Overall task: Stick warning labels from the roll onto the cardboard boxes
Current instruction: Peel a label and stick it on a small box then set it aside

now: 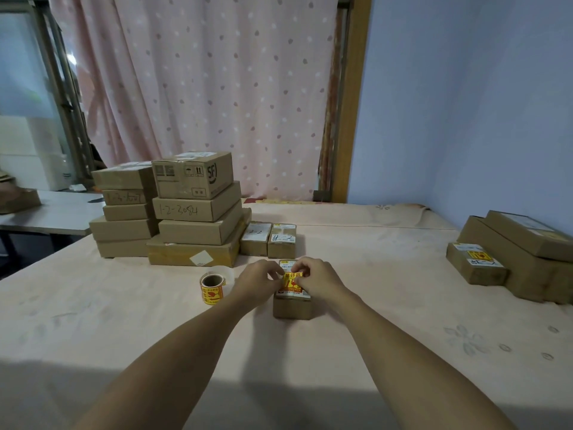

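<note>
The left hand (259,279) and right hand (319,279) pinch a label (292,280) on top of the small box (291,308), the roll (212,288) just left of it. Far right, one labelled box (476,263); the stacks (192,212) behind look undone

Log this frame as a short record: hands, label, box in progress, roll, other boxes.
Box in progress: small cardboard box, centre of the cloth
Label: yellow warning label on its top
Hands: left hand pinches the label's left edge, right hand its right edge
Roll: label roll, left of the left hand, untouched
Already labelled: small box at right
Other boxes: two small boxes behind, stacked boxes at far left
</note>
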Motion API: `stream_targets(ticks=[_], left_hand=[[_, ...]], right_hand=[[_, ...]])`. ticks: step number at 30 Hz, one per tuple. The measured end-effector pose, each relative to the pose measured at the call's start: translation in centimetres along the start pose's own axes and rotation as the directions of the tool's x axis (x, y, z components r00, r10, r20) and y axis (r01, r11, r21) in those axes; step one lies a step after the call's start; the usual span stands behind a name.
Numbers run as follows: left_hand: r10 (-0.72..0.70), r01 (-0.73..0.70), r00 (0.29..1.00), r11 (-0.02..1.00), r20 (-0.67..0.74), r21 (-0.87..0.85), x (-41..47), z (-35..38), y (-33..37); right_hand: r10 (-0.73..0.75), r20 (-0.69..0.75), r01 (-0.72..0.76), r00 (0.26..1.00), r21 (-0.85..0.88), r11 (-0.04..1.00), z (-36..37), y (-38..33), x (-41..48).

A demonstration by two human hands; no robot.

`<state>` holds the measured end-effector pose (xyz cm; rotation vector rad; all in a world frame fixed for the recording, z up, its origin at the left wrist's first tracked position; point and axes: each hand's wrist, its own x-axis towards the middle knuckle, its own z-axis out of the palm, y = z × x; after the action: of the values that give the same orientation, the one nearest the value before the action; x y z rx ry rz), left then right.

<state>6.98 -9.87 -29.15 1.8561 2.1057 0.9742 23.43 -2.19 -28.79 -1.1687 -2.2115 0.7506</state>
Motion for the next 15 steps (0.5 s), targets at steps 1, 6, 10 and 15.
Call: stream_targets(ticks=[1,6,10,15], left_hand=[[0.009,-0.009,1.000,1.000,0.000,0.018,0.0,0.2,0.1],[0.003,-0.005,1.000,0.997,0.025,0.071,0.1,0.5,0.3],[-0.039,0.037,0.998,0.998,0.046,0.040,0.2,0.5,0.3],[-0.178,0.180,0.982,0.982,0.058,-0.050,0.5,1.0,0.8]], right_hand=[[-0.019,-0.004,0.018,1.000,-0.050,0.999,0.1,0.1,0.0],[-0.067,-0.028,0.059,0.997,-0.212,0.976,0.7,1.0,0.0],[-0.048,-0.045,0.038,0.998,-0.200,0.979,0.5,1.8,-0.4],[-0.007,-0.065,-0.001,0.998,-0.119,0.993,-0.4,2.6,-1.3]])
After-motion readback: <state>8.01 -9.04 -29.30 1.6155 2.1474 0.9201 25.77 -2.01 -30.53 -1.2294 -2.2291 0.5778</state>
